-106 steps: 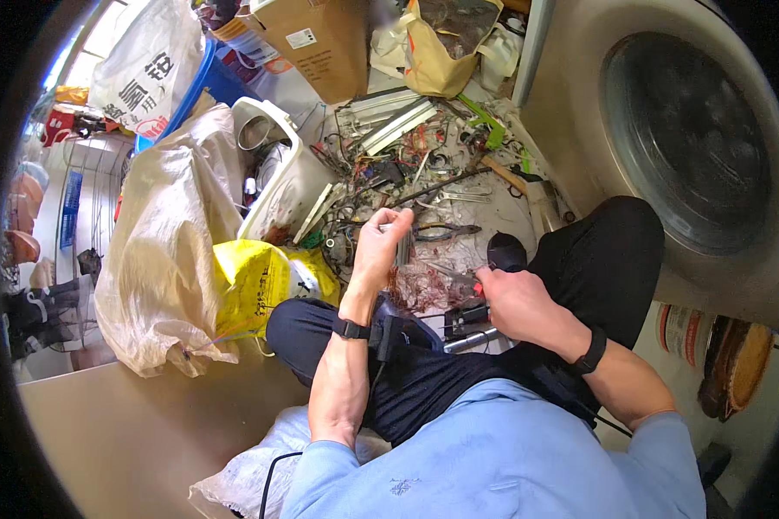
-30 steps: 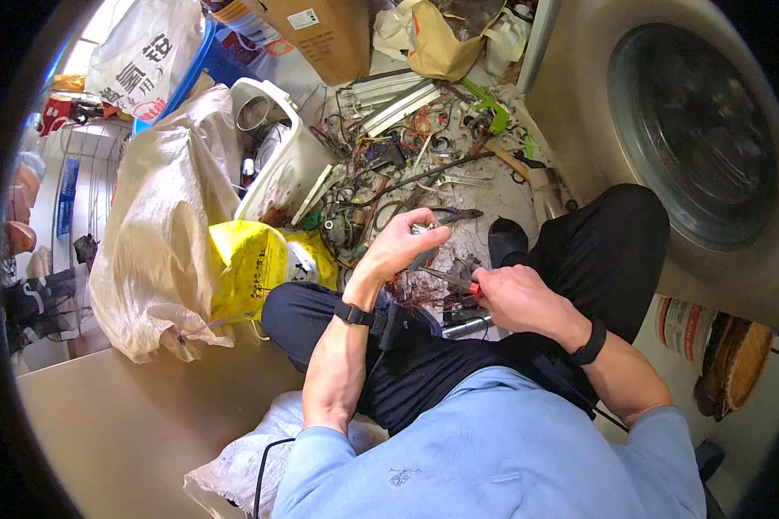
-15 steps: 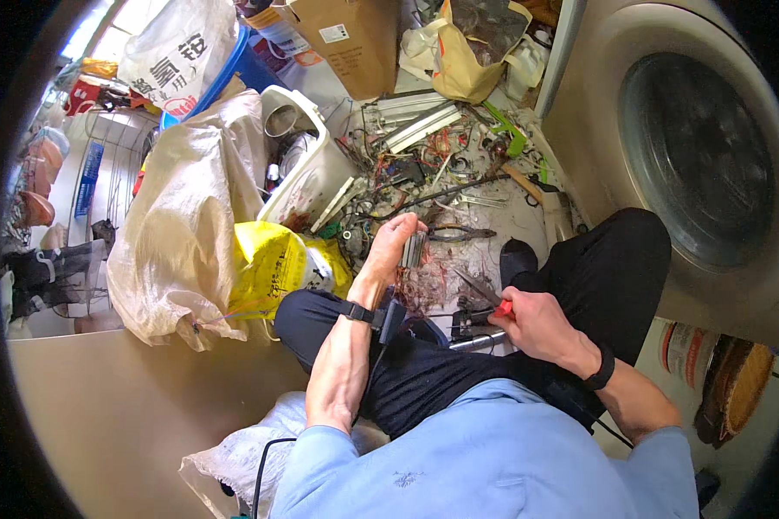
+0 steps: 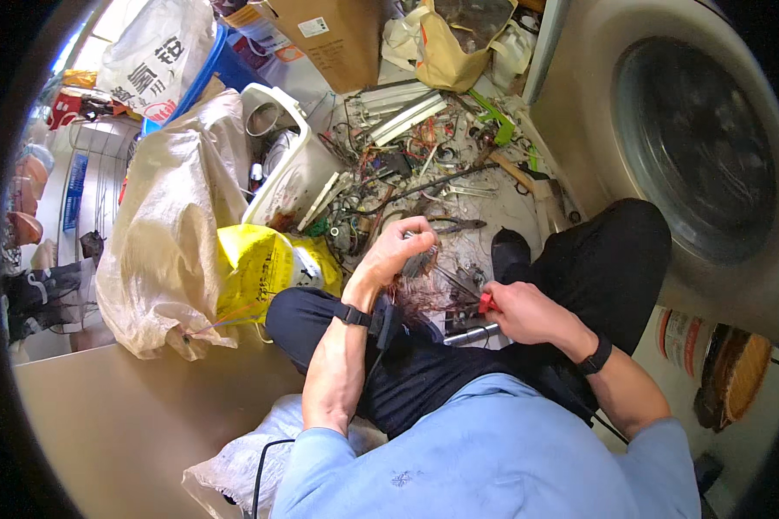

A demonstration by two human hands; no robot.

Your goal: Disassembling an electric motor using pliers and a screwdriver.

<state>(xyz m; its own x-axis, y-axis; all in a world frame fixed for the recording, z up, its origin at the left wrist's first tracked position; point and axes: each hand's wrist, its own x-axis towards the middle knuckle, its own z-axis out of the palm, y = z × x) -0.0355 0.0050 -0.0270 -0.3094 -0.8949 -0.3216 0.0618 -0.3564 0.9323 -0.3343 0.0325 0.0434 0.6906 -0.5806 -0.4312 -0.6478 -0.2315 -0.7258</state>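
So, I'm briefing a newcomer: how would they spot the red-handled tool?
Start at the big washing machine on the right. Left of it, past the bent black-trousered knee, the person's right hand grips the red-handled tool. Its bright red colour distinguishes it from the dark pliers lying beyond.

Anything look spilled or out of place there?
Yes: wires, pale strips and pliers lie jumbled on the floor beside the washing machine, and reddish scraps are strewn near the left hand, loose and unsorted.
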